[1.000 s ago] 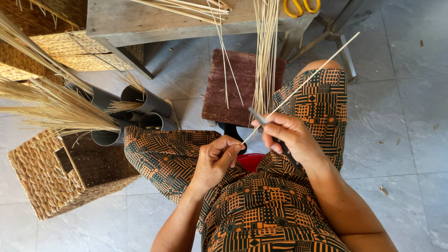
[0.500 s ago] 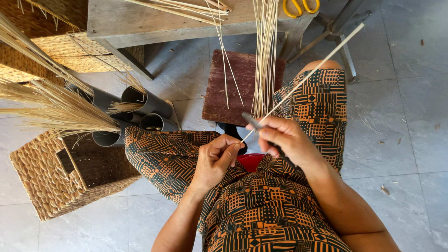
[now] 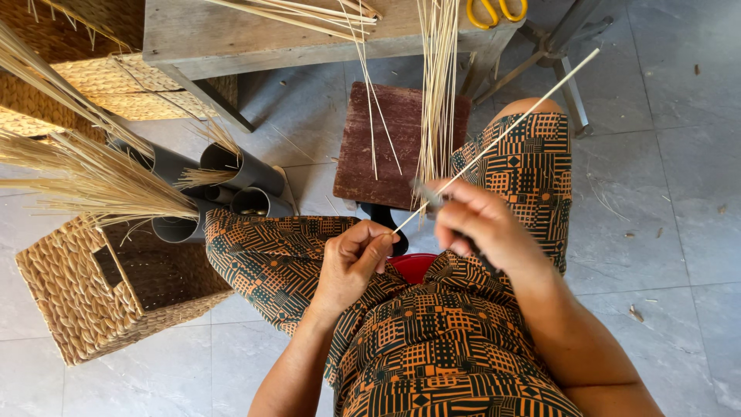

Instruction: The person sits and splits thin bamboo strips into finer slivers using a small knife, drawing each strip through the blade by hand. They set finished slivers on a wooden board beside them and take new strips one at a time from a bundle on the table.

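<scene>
Thin pale reed stick (image 3: 502,133) runs slanting from the person's lap up toward the top right, over the right knee. Its low end is pinched in the left hand (image 3: 351,262), which is curled almost closed with the thumb and fingers pressed on the stick. The right hand (image 3: 482,228) is closed around a small knife (image 3: 428,194), and the blade sits right by the stick, close to the left hand. That hand looks a bit blurry.

Both hands are above a lap in an orange and black patterned dress (image 3: 432,340). Something red (image 3: 413,266) peeks out between the knees. Just past the knees is a dark red wooden stool (image 3: 386,147), and more thin sticks (image 3: 436,85) hang down over it from the wooden tabletop (image 3: 231,35). Yellow scissors (image 3: 494,11) lie on that tabletop. On the left, grey pipes (image 3: 247,181) hold dry grass (image 3: 100,181), next to a woven basket (image 3: 69,301) on the tiled floor (image 3: 664,193).
</scene>
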